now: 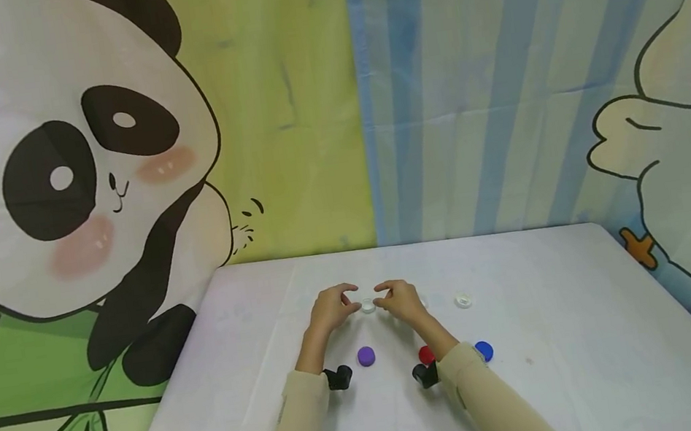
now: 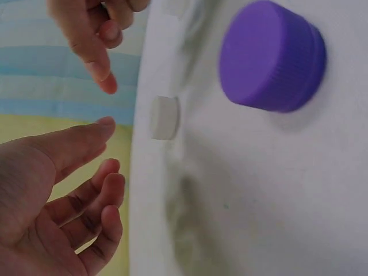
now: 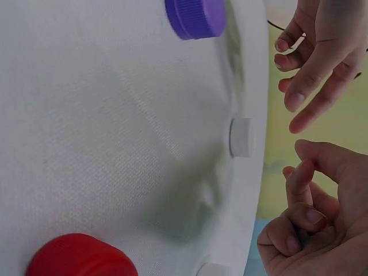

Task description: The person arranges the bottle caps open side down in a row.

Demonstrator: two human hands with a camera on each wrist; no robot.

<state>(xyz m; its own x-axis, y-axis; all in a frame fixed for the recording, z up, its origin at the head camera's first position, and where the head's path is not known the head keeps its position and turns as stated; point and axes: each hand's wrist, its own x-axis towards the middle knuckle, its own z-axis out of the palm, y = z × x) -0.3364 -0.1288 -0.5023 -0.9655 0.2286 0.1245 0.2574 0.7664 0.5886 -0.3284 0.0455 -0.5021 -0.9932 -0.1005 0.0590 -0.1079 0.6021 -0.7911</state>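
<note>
A small white bottle cap (image 1: 368,306) sits on the table between the two hands. My left hand (image 1: 333,308) is beside its left, fingers extended and slightly bent, holding nothing. From the right, my right hand (image 1: 399,300) faces it with thumb and fingers loosely bent and nothing between them. In the left wrist view, both hands hover apart from the white cap (image 2: 165,118). The right wrist view also shows a gap between the right hand (image 3: 322,213) and the same white cap (image 3: 242,138). Nearer the body lies a purple cap (image 1: 366,356).
Under the right forearm a red cap (image 1: 427,356) is partly covered, with a blue cap (image 1: 484,351) just beyond the sleeve. Another white cap (image 1: 462,301) lies farther right, and one more (image 1: 424,300) is mostly hidden behind the right hand. Printed curtains hang behind the white table (image 1: 552,319).
</note>
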